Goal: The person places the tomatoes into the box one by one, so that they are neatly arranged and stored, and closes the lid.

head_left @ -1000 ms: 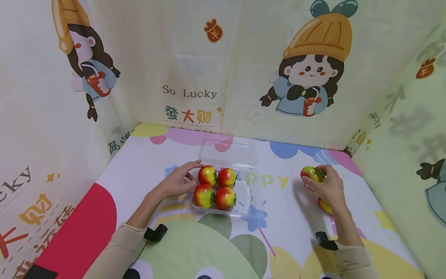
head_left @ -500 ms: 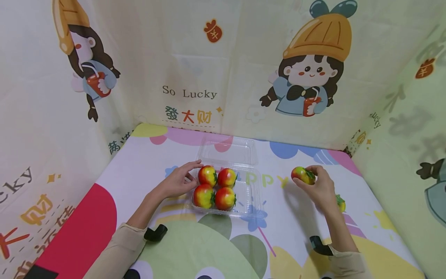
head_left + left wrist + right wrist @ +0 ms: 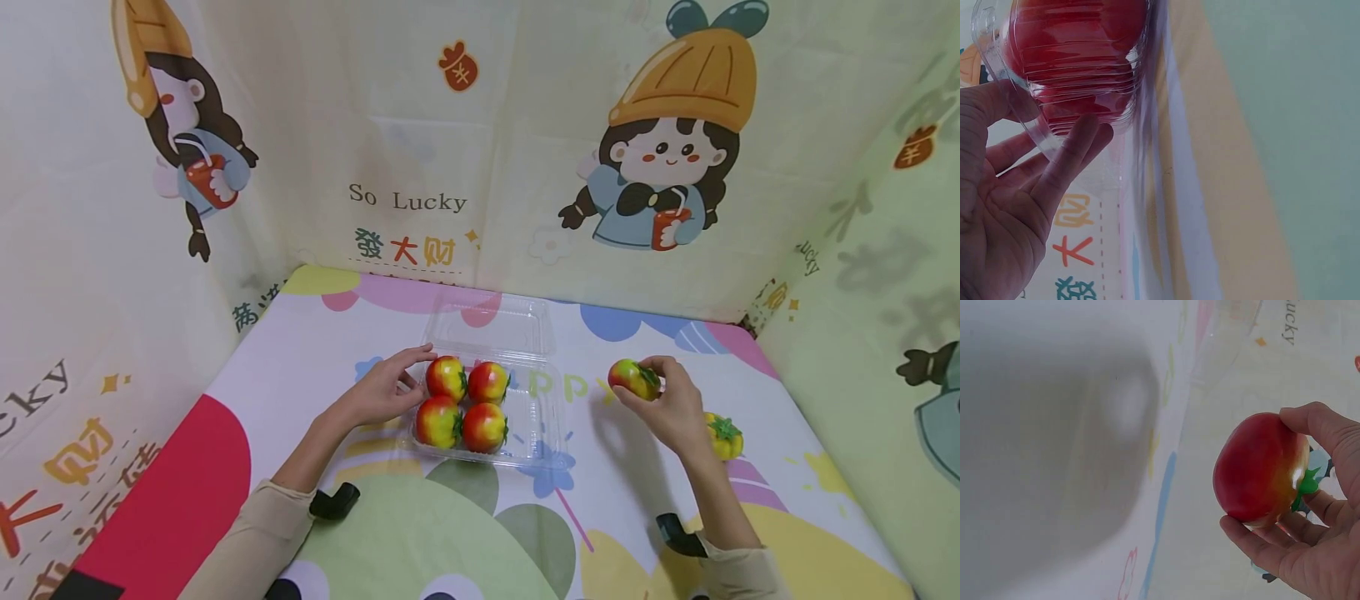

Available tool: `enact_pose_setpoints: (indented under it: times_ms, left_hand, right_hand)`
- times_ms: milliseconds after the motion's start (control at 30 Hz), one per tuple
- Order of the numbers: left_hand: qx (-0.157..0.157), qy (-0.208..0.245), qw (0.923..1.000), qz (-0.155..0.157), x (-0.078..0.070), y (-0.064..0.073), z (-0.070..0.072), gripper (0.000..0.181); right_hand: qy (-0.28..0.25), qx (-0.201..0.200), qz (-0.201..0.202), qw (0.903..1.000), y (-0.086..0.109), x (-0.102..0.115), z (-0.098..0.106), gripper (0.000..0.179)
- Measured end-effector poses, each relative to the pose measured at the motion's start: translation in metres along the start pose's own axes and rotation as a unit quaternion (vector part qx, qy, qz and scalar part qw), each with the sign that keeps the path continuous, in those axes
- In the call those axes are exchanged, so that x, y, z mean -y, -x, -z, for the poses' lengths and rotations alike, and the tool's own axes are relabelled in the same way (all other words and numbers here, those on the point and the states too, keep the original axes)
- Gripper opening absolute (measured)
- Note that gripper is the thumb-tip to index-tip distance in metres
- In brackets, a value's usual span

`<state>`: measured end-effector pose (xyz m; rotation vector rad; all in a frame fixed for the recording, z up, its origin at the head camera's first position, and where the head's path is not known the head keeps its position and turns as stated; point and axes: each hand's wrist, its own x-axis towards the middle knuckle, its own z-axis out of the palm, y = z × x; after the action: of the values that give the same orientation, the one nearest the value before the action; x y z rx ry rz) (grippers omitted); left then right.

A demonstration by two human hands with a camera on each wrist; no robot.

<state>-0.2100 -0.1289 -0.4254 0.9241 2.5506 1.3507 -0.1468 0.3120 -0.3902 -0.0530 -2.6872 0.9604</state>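
Observation:
My right hand (image 3: 672, 408) holds a red-yellow toy fruit with green leaves (image 3: 632, 379) above the table, right of a clear plastic box (image 3: 536, 417). In the right wrist view, thumb and fingers grip the toy fruit (image 3: 1260, 469) by its sides near the leafy end. My left hand (image 3: 386, 390) is at the box's left edge. The left wrist view shows the left thumb by the clear rim and fingers (image 3: 1071, 150) against the ribbed wall. Several similar toy fruits (image 3: 446, 379) lie in the box's left part, leaves facing right.
The box's clear lid (image 3: 491, 325) lies folded back behind it. A yellow toy fruit with a green leafy top (image 3: 724, 437) sits on the table beside my right forearm. Printed cloth walls (image 3: 525, 167) enclose the table's back and sides.
My right hand has moved left with its toy fruit, nearer the box. The yellow fruit, earlier partly covered by that arm, shows more. My left hand and the box have stayed in place.

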Motion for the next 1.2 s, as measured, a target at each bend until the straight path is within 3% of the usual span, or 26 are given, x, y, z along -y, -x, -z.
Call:
enact_pose_setpoints:
  times_ms: [1200]
  left_hand:
    - [0.002,0.007,1.0,-0.007,0.001,0.0,0.0,0.057]
  right_hand:
    - [-0.031,0.006,0.058,0.9978,0.004,0.028,-0.024,0.054]
